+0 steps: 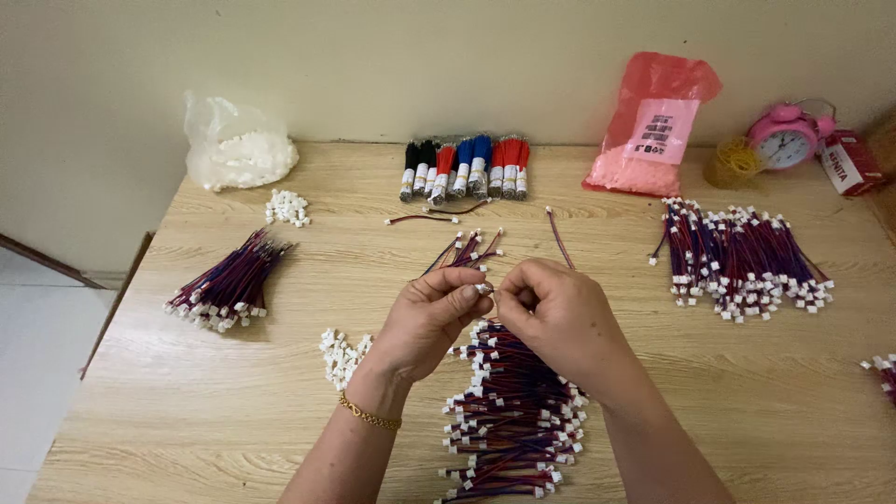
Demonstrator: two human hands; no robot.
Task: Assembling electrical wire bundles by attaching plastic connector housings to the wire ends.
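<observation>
Both hands meet over the wire pile [511,411]: the left hand [431,317] pinches a white plug [483,288], the right hand [553,313] pinches thin wires [467,250]. A slipped pinch could drop the plug into that pile.

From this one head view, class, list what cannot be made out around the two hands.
- Small white connector: mostly covered by the left hand and right hand fingertips.
- Wire pile: upper end hidden under the hands, lower end cut by the bottom edge.
- Wires at far right: cut by the right edge.
- Red box: cut off too.
</observation>
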